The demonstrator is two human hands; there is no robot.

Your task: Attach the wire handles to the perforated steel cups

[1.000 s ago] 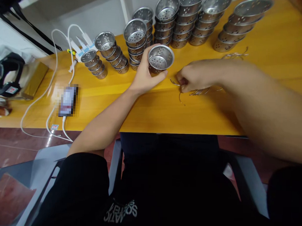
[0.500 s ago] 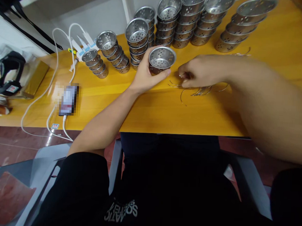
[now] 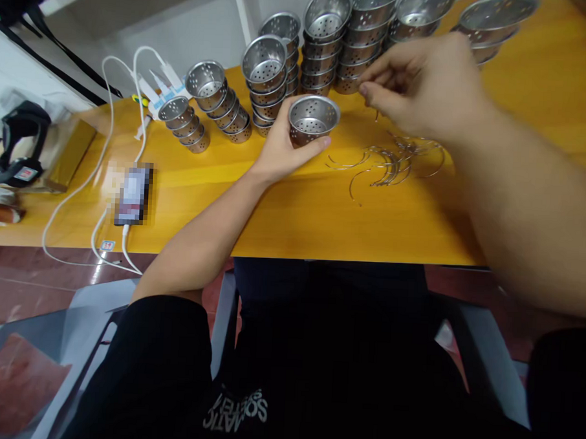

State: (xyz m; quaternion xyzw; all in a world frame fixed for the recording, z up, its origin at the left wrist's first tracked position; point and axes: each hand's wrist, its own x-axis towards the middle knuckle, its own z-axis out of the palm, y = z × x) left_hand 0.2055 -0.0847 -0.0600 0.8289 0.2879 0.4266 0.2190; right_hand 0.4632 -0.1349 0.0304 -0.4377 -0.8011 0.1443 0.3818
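My left hand (image 3: 286,145) is wrapped round a small perforated metal cup (image 3: 314,117), which it holds upright with the mouth facing up. Thumb and fingers press on the cup's side. My right hand (image 3: 420,86) is raised to the right of the cup, its fingers pinched together. A short bit of thin metal wire shows below those fingertips; the rest of it is hidden by the hand. Beneath the right hand, a loose heap of curved thin wires (image 3: 392,165) lies on the yellow table (image 3: 293,226).
Stacks of perforated cups (image 3: 324,52) line the back of the table, with shorter stacks (image 3: 218,100) at the left. A phone (image 3: 133,196) on a white cable lies left, near a power strip (image 3: 165,88). A cardboard box (image 3: 73,148) stands at the far left.
My right hand has lifted from the wire heap, upward and away from me, with a thin wire now showing at its fingertips. The left hand and cup have hardly moved.
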